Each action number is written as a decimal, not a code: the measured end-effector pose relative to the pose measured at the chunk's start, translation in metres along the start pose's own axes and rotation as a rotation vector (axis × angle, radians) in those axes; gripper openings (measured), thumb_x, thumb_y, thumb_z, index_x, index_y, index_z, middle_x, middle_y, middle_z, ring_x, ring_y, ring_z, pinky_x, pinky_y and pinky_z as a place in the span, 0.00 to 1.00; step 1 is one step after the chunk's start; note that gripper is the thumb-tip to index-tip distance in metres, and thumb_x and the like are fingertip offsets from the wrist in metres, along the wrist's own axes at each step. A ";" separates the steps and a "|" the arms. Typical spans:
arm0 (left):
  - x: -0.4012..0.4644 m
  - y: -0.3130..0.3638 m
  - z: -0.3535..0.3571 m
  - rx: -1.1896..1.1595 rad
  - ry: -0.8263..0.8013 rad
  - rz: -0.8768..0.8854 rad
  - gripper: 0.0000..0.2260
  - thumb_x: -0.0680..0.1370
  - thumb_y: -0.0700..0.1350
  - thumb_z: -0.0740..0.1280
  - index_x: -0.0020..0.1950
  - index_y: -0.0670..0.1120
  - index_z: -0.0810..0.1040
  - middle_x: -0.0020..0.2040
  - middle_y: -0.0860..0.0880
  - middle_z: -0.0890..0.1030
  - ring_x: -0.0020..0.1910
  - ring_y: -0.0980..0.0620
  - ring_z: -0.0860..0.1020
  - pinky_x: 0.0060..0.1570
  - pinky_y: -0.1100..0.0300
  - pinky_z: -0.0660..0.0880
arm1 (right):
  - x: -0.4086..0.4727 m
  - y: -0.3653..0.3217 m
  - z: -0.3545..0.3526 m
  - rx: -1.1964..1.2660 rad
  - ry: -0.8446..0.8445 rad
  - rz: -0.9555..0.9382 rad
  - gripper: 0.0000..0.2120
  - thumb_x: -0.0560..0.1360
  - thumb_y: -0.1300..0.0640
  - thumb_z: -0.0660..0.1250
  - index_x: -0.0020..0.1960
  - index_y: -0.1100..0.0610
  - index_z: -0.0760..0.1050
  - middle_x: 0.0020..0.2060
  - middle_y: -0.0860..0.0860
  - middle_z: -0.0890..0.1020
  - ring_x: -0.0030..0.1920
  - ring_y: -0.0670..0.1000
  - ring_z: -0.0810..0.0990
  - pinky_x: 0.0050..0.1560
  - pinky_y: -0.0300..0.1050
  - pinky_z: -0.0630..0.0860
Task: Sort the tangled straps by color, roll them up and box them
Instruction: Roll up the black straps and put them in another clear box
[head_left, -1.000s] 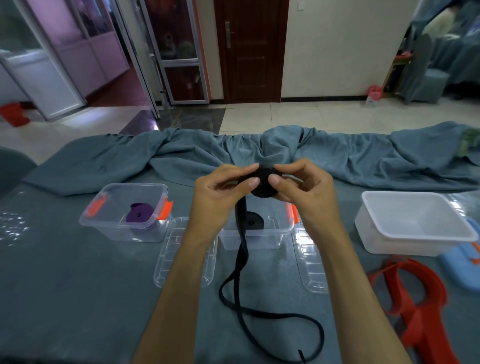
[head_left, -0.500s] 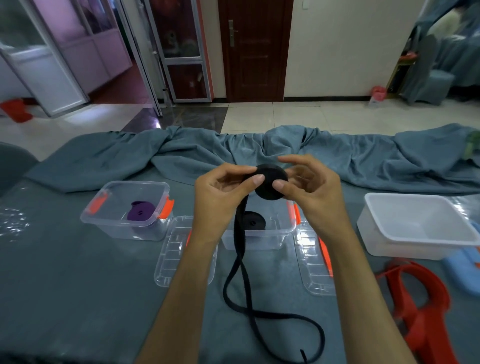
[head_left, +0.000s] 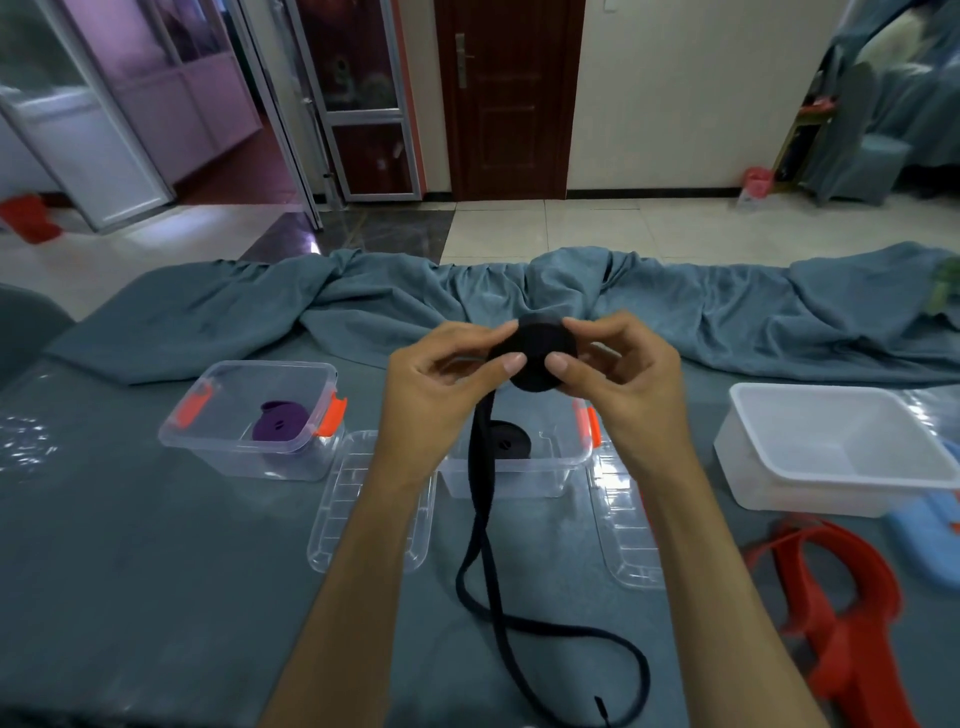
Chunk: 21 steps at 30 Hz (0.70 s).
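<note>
A half-rolled black strap (head_left: 537, 353) is held up above the table between both hands. My left hand (head_left: 441, 384) pinches the roll's left edge and my right hand (head_left: 623, 374) pinches its right edge. The loose tail of the black strap (head_left: 488, 566) hangs down and loops over the table toward me. Behind the tail, a clear box (head_left: 519, 473) holds a rolled black strap (head_left: 506, 441). At the left, another clear box (head_left: 249, 452) with orange clips holds a rolled purple strap (head_left: 280, 422). Red straps (head_left: 841, 613) lie tangled at the right.
Two clear lids (head_left: 363, 504) (head_left: 626, 519) lie flat beside the boxes. A white tub (head_left: 836, 447) stands at the right, with a blue thing (head_left: 930, 530) beside it. Bunched teal cloth (head_left: 363, 306) runs along the table's far edge.
The roll has turned in my fingers and grown, drawing up some of the tail. My hands have shifted their pinch slightly; the tail's loop on the table has shrunk a little.
</note>
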<state>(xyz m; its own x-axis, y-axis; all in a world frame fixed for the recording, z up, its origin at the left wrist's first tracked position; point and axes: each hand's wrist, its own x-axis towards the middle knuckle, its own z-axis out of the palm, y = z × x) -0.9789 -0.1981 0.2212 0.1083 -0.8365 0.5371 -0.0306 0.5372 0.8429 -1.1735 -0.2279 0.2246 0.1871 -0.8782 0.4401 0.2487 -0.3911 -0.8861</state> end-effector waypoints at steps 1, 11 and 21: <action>0.001 0.000 -0.003 0.037 -0.014 0.024 0.13 0.76 0.41 0.79 0.59 0.53 0.88 0.55 0.48 0.87 0.56 0.47 0.86 0.58 0.59 0.82 | 0.001 0.000 0.000 -0.010 -0.017 0.014 0.10 0.73 0.61 0.79 0.50 0.53 0.80 0.49 0.53 0.88 0.52 0.57 0.88 0.50 0.47 0.85; 0.000 -0.004 0.005 0.043 0.077 0.020 0.12 0.75 0.38 0.79 0.56 0.50 0.88 0.53 0.50 0.88 0.55 0.51 0.87 0.55 0.62 0.82 | 0.003 -0.001 0.003 -0.063 0.027 0.007 0.08 0.74 0.58 0.78 0.51 0.53 0.82 0.46 0.55 0.87 0.49 0.62 0.87 0.53 0.55 0.86; -0.001 -0.006 0.010 -0.047 0.159 -0.058 0.07 0.75 0.39 0.79 0.50 0.48 0.89 0.48 0.49 0.89 0.51 0.50 0.88 0.53 0.62 0.82 | 0.003 0.004 0.000 -0.055 0.007 0.038 0.10 0.73 0.60 0.78 0.53 0.57 0.83 0.49 0.57 0.88 0.52 0.60 0.88 0.56 0.56 0.85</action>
<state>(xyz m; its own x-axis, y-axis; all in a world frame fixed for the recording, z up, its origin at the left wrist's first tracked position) -0.9882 -0.2019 0.2157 0.2644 -0.8408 0.4725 0.0266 0.4961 0.8679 -1.1724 -0.2322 0.2223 0.1885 -0.8948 0.4047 0.1888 -0.3714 -0.9091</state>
